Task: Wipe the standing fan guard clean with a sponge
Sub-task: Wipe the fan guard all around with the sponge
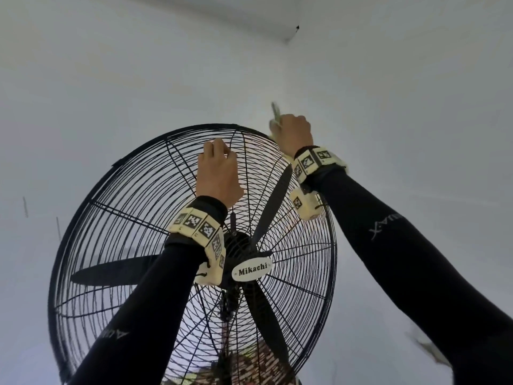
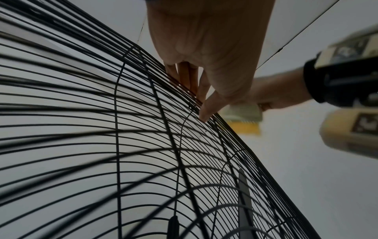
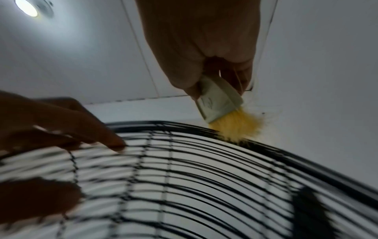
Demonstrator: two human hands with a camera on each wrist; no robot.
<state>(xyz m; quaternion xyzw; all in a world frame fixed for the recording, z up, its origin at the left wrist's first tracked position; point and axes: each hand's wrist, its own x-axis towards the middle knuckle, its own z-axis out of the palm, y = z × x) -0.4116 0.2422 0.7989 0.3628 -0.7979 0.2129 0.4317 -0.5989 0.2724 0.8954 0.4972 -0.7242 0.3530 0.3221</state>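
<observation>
The fan guard (image 1: 116, 218) filled most of your view, a round black wire cage tilted up toward the white ceiling, with dark blades (image 1: 111, 269) behind the wires and an oval "Mikachi" badge (image 1: 252, 271) at its hub. White walls met at a corner above and to the right of it, and a round ceiling light (image 3: 27, 8) glowed in the right wrist view.

Both your arms wore dark sleeves (image 1: 402, 245) and pale wrist bands (image 1: 198, 226) printed with black-and-white markers.

Your left hand (image 1: 218, 173) was up near the top of the guard, left of the other hand. Its fingers (image 2: 187, 76) were curled over and hooked through the outer wires, gripping them, with the thumb tip pressed on the wires just beside them.

Your right hand (image 1: 294, 133) was at the top right of the rim (image 3: 306, 165), clamped on the sponge (image 3: 219, 103): thumb on one face and fingers on the other. The sponge showed a pale grey-green upper part and a yellow lower part (image 3: 237, 127). The yellow part touched the rim's outer edge, blurred there. Your two hands were near each other but apart.
</observation>
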